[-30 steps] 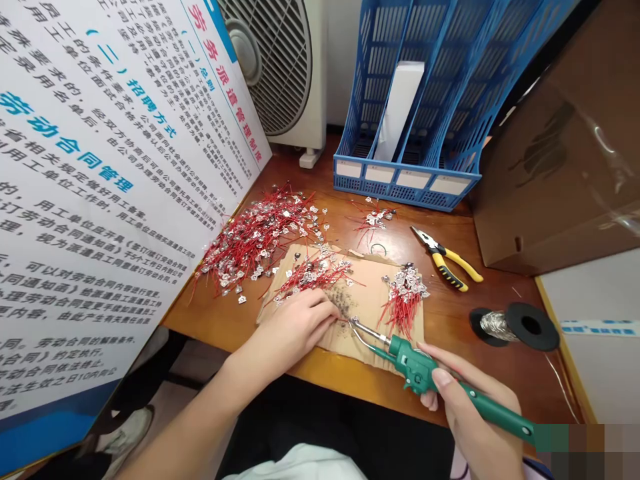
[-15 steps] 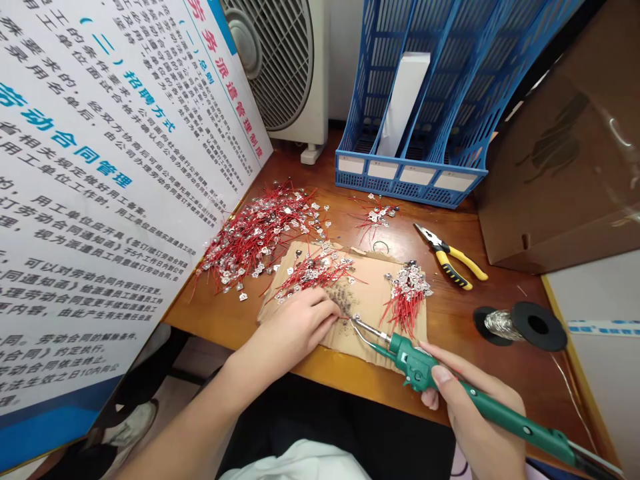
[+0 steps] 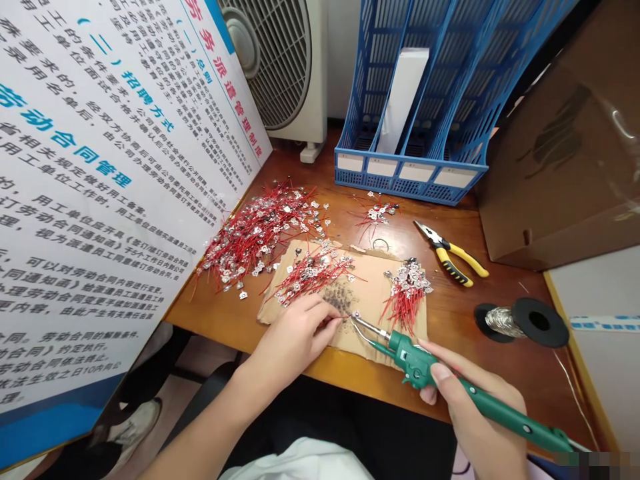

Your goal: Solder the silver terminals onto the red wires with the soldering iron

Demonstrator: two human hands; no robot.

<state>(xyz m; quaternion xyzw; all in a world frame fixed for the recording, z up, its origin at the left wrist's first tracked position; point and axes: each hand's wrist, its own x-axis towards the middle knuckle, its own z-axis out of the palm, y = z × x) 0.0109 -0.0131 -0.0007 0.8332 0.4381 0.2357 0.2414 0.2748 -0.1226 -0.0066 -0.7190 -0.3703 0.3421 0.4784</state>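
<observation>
My right hand (image 3: 480, 407) is closed round a green soldering iron (image 3: 419, 365) with a thin guide tube beside its metal barrel. Its tip meets a small metal tab (image 3: 356, 314) over the scorched patch of a cardboard sheet (image 3: 370, 283). On the other side, my left hand (image 3: 305, 327) pinches a short red wire (image 3: 344, 317) whose end reaches that tab. Red wires with metal tabs (image 3: 313, 270) lie loose on the cardboard behind my left hand. A neater bundle of wires with tabs (image 3: 407, 293) rests at the cardboard's right side.
A large heap of red wires (image 3: 260, 230) lies at the left, a small cluster (image 3: 377, 213) behind. Yellow-black pliers (image 3: 453, 257) and a solder spool (image 3: 525, 323) are on the right. A blue file rack (image 3: 410, 173), a brown box (image 3: 555, 153) and a printed board (image 3: 125, 167) surround the table.
My left hand has shifted slightly, its fingers drawn a little down and back on the red wire. The soldering iron stays almost where it was, its tip at the tab.
</observation>
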